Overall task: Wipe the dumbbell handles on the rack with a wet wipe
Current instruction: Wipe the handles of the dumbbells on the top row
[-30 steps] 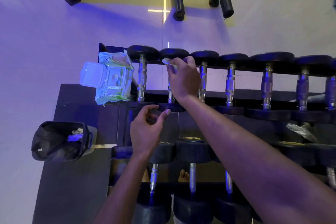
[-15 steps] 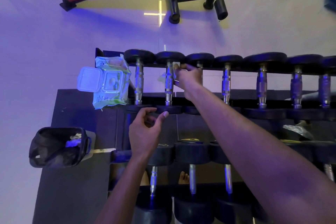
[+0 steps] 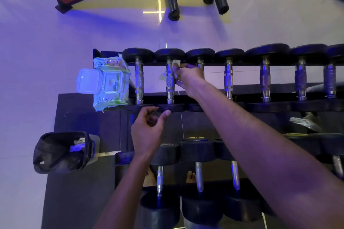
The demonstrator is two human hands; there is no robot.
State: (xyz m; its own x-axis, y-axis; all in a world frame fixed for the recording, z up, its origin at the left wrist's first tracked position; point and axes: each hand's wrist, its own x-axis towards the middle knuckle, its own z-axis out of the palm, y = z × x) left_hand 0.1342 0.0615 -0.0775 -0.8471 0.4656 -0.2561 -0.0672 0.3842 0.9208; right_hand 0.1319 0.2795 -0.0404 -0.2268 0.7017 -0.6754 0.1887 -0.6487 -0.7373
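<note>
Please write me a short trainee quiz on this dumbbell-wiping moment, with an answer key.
1. True or false: the right hand presses a white wet wipe against the second chrome dumbbell handle from the left on the top rack row.
2. The green wet-wipe packet has its lid: A) closed B) flipped open C) torn off.
3. What does the left hand touch?

Key: 1 true. 2 B. 3 Its thumb and fingers meet the near black rubber dumbbell head of that same dumbbell.
</note>
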